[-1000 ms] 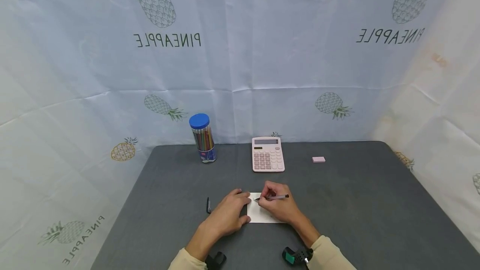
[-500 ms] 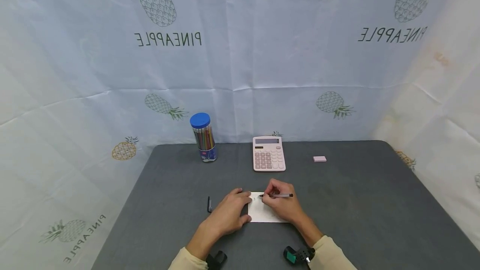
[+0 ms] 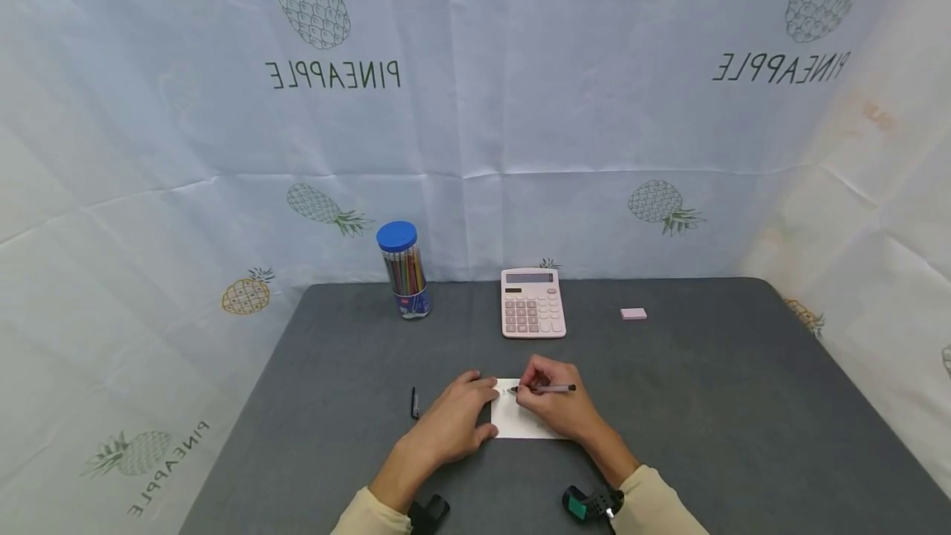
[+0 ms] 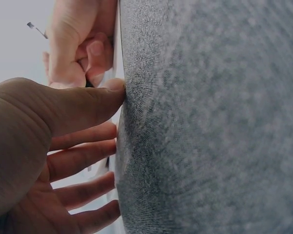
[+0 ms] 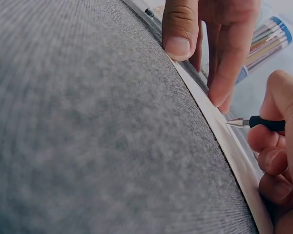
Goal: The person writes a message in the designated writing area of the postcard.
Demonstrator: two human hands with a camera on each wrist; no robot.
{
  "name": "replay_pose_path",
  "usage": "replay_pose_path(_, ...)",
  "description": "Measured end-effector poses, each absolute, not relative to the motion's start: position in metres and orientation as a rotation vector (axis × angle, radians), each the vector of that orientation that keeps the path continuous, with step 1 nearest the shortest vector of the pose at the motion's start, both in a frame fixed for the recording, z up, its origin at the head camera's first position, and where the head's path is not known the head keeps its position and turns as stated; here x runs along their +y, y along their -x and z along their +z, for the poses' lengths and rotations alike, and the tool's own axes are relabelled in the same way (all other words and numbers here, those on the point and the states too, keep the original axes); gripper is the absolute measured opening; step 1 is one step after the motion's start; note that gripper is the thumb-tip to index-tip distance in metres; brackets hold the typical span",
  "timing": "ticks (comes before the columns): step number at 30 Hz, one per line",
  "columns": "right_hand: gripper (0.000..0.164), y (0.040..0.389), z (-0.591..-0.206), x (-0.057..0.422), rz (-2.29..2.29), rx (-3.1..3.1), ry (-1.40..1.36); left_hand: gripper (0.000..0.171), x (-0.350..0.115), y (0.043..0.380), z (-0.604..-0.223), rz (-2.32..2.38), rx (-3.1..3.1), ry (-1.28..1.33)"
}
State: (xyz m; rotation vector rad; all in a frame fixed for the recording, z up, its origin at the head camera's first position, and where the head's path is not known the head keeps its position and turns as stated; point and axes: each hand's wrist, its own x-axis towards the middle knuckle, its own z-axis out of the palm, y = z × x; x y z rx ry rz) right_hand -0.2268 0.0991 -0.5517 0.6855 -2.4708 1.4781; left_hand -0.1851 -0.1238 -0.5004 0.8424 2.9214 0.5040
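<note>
A small white sheet of paper point(image 3: 513, 425) lies on the dark table, with faint marks near its upper left corner. My right hand point(image 3: 562, 408) pinches a pen point(image 3: 559, 388), whose metal tip point(image 5: 237, 122) is right at the paper in the right wrist view. On the sheet's left edge rests my left hand point(image 3: 451, 421), its thumb point(image 4: 88, 105) and fingers extended and spread. The right hand partly covers the sheet's right side. Left of the left hand lies a dark pen cap point(image 3: 414, 404).
A pink calculator point(image 3: 532, 304) lies behind the paper. At the back left stands a clear jar of pencils point(image 3: 404, 272) with a blue lid. A pink eraser point(image 3: 633, 314) sits at the back right. Pineapple-printed cloth point(image 3: 475, 130) hangs behind the grey table point(image 3: 683, 386).
The pen tip has shifted slightly right and up over the paper, then a little back left, with small marks showing there. The left hand stays in place on the sheet.
</note>
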Motion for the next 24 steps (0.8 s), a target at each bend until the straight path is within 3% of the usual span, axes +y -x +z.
replay_pose_path(18, 0.033, 0.226, -0.550, 0.100, 1.473, -2.453, -0.693, 0.046, -0.129, 0.189, -0.512, 0.537, 2.953, -0.950)
replay_pose_path(24, 0.034, 0.227, -0.551, 0.100, 1.472, -2.430, -0.714, 0.047, -0.125, 0.184, -0.500, 0.534, 2.926, -0.860)
